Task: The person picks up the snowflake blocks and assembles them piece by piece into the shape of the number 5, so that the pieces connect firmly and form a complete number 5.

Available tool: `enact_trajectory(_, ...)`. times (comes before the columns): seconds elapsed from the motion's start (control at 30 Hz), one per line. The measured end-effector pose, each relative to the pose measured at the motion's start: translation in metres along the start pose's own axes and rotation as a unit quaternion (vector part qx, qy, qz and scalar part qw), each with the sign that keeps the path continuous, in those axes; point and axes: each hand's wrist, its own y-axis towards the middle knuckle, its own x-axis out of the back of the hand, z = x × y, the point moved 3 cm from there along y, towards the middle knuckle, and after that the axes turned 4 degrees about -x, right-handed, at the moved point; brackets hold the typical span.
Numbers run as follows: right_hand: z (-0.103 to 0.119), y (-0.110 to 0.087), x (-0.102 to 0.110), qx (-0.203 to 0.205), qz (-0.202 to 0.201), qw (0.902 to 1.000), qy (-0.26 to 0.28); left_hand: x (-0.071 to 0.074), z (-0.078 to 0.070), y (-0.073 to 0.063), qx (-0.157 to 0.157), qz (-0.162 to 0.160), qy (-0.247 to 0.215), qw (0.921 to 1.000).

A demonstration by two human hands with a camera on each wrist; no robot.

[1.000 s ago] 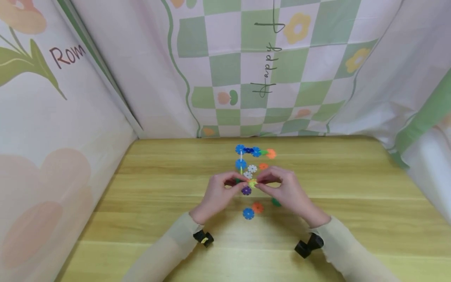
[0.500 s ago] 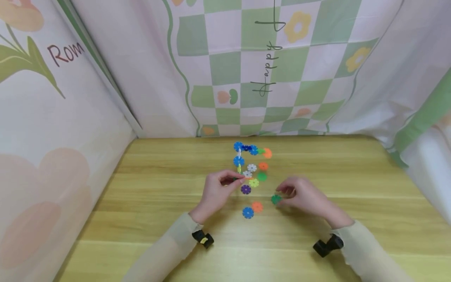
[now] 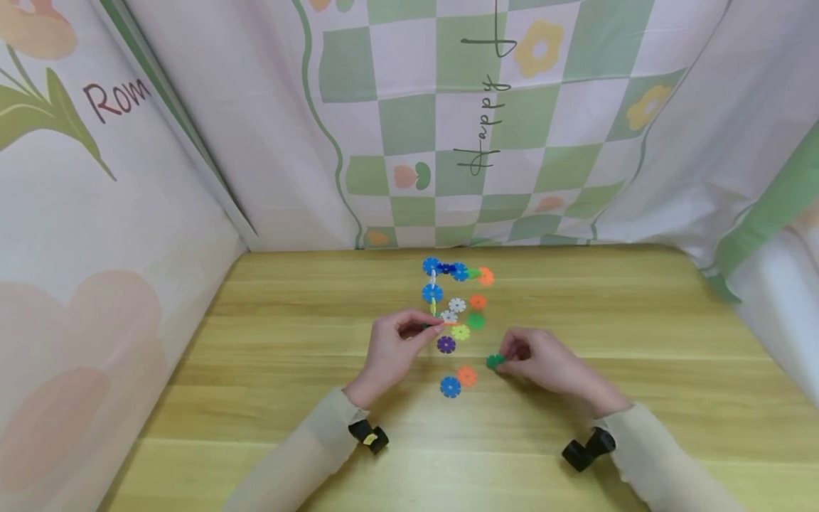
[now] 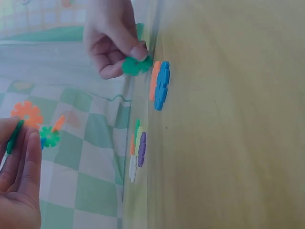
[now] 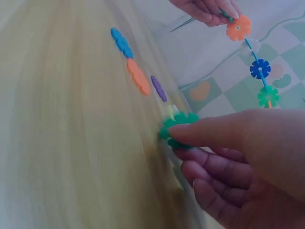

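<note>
My left hand [image 3: 398,348] pinches the near end of a linked chain of plastic snowflake discs. A dark green disc [image 4: 14,137] is between its fingers, with an orange disc [image 4: 27,114] joined to it. The chain runs away from the hand through a blue disc [image 3: 431,293], then turns right at the back to another orange disc [image 3: 485,276]. To the right, my right hand [image 3: 544,359] pinches a loose green snowflake disc [image 5: 181,128] between thumb and fingers, close over the table.
Loose discs lie on the wooden table [image 3: 640,355] between the hands: purple [image 3: 446,345], yellow [image 3: 461,332], bright green [image 3: 475,321], white [image 3: 457,305] and orange [image 3: 477,301]. Nearer are a blue disc [image 3: 450,387] and an orange one [image 3: 467,376]. A printed curtain [image 3: 409,128] hangs behind.
My right hand has left the chain beside the left hand, moved right and toward me, and taken the loose green disc, shifting it slightly left. The left hand has stayed nearly still.
</note>
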Motion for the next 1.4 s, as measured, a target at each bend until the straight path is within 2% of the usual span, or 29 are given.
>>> enact_trajectory(0.17,0.014,0.004,-0.004,-0.014,-0.031,0.9964,0.077,-0.001,0.000,-0.001,0.017,0.000,-0.014,0.9998)
enact_trajectory(0.3,0.031,0.008,-0.002,-0.023,-0.059,0.9869,0.148,-0.001,-0.003,-0.001,0.028,-0.001,-0.005,0.9996)
enact_trajectory(0.5,0.046,0.012,-0.002,-0.024,-0.072,0.9736,0.215,-0.002,-0.025,-0.003,0.018,-0.003,0.005,0.9998)
enact_trajectory(0.6,0.049,0.012,-0.002,-0.020,-0.070,0.9726,0.221,-0.002,-0.032,-0.004,0.008,-0.004,0.006,0.9999)
enact_trajectory(0.7,0.050,0.012,-0.002,-0.014,-0.068,0.9731,0.219,-0.002,-0.032,-0.004,0.008,0.001,0.003,1.0000)
enact_trajectory(0.93,0.053,0.013,0.000,0.003,-0.062,0.9778,0.200,-0.003,-0.008,-0.002,0.022,0.022,0.005,0.9995)
enact_trajectory(1.1,0.056,0.012,0.002,0.022,-0.063,0.9802,0.186,-0.001,-0.008,-0.002,-0.021,0.042,0.033,0.9983)
enact_trajectory(1.27,0.060,0.011,0.004,0.048,-0.066,0.9824,0.168,-0.002,-0.011,-0.001,-0.074,0.079,0.060,0.9923)
enact_trajectory(1.4,0.064,0.011,0.003,0.058,-0.076,0.9836,0.153,-0.003,-0.008,-0.001,-0.086,0.080,0.073,0.9904)
